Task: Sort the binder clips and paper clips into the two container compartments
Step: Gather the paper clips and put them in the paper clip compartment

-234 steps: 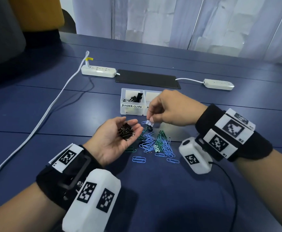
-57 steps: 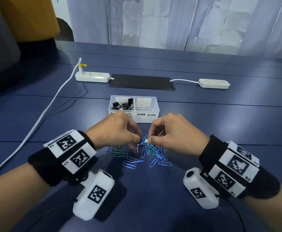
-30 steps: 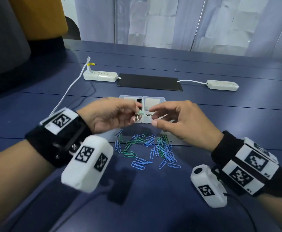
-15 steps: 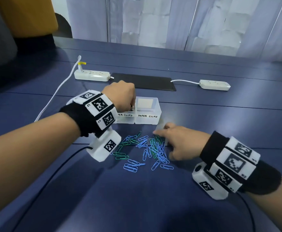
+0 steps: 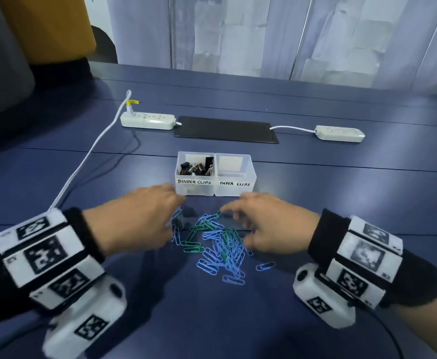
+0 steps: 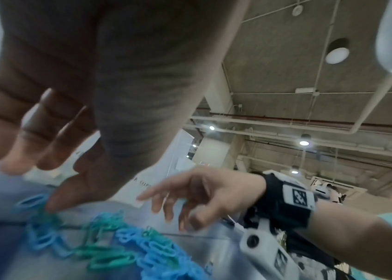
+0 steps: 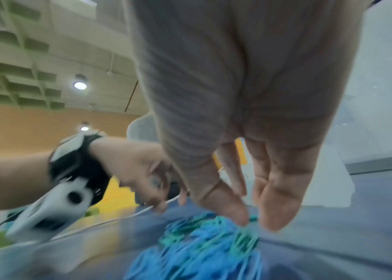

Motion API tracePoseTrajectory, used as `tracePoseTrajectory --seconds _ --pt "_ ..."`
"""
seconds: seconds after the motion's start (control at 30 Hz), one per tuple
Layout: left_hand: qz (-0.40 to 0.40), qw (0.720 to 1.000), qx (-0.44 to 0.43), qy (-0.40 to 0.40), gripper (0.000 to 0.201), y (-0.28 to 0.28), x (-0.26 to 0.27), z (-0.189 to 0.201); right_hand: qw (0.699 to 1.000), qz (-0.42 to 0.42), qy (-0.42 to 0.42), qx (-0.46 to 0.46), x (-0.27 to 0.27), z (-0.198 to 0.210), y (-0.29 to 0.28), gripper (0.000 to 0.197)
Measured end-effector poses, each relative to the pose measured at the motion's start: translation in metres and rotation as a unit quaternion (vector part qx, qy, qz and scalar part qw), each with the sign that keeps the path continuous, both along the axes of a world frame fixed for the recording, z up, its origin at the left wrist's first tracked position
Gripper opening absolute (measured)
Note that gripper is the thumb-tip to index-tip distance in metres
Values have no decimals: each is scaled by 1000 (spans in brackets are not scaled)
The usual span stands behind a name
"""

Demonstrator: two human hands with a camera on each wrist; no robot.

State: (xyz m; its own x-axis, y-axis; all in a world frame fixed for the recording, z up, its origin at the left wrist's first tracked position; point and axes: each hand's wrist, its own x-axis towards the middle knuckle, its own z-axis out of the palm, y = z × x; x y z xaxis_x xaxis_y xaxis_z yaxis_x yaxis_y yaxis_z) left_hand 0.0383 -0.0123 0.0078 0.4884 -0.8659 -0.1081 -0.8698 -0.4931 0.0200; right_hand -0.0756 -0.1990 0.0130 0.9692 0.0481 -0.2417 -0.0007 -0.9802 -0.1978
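A pile of blue and green paper clips [image 5: 222, 252] lies on the blue table in front of a clear two-compartment container [image 5: 215, 190]. Its left compartment, labelled BINDER CLIPS, holds several black binder clips [image 5: 195, 168]. I see nothing inside the right compartment [image 5: 234, 174], labelled PAPER CLIPS. My left hand [image 5: 176, 216] hovers at the pile's left edge with loose fingers, and its thumb [image 6: 51, 204] touches a blue clip. My right hand [image 5: 234, 226] is at the pile's right edge, fingers pointing down. Its thumb [image 7: 238, 214] and fingers touch the clips [image 7: 202, 252] without gripping any.
Behind the container lie a black mat [image 5: 225, 129] and two white power strips [image 5: 147, 120] [image 5: 339, 132]. A white cable [image 5: 88, 164] runs from the left strip toward the near left edge. Bare blue table surrounds the pile.
My left hand has come back from over the binder clips compartment to the pile's left edge. My right hand has stayed at the pile's right side and shifted slightly over it.
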Motion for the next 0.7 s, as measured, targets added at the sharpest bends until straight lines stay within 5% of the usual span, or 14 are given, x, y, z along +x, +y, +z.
tracePoseTrajectory --seconds 0.33,0.53,0.7 --pt "-36 999 -25 31 20 -21 -11 -23 997 41 15 -66 18 -12 13 54" --pt "-49 997 -60 14 31 -12 -23 -18 1000 5 9 -25 -21 5 -8 61" --pt "-39 996 25 81 54 -3 -20 -16 993 -41 92 -61 -51 -6 -6 60"
